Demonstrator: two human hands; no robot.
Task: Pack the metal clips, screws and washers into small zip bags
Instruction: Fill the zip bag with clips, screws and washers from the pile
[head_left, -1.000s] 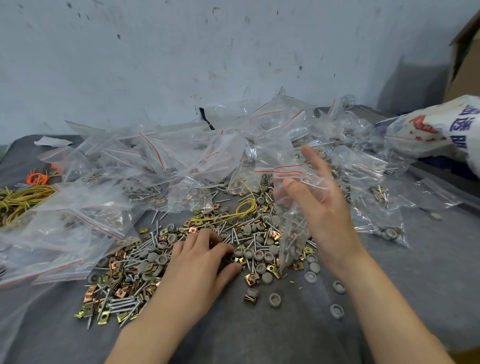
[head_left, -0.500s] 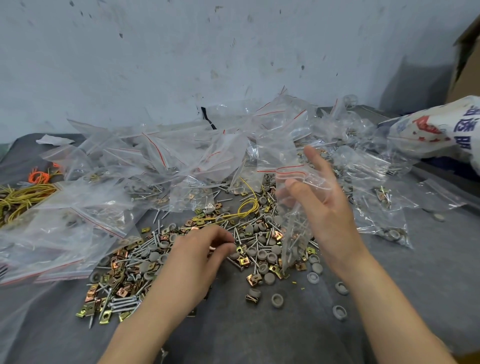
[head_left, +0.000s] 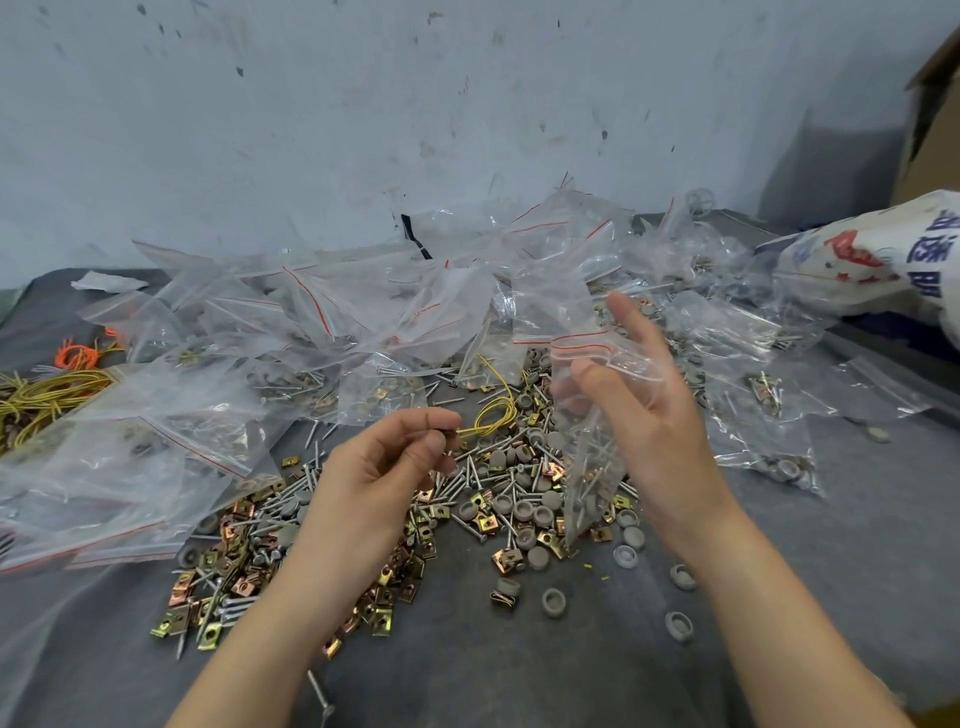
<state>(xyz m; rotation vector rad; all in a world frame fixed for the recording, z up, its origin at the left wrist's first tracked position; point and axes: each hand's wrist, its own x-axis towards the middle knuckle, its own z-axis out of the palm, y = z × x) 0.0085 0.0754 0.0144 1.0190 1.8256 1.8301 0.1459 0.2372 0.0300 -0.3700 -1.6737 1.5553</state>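
A pale blue-grey wall (head_left: 363, 130), scuffed and flecked with dark marks, fills the far side. A grey cloth-covered table (head_left: 857, 561) runs up to it. Far right stand a cardboard box (head_left: 935, 135) and a white printed sack (head_left: 872, 254).

Soft, even, moderately bright light, faint diffuse shadows on the grey cloth (head_left: 519, 649) at six o'clock, a darker shadow on the wall (head_left: 831, 171) at two o'clock, white glints on the zip bags (head_left: 363, 322) at centre, wide-angle bowing at the edges, corners slightly soft.
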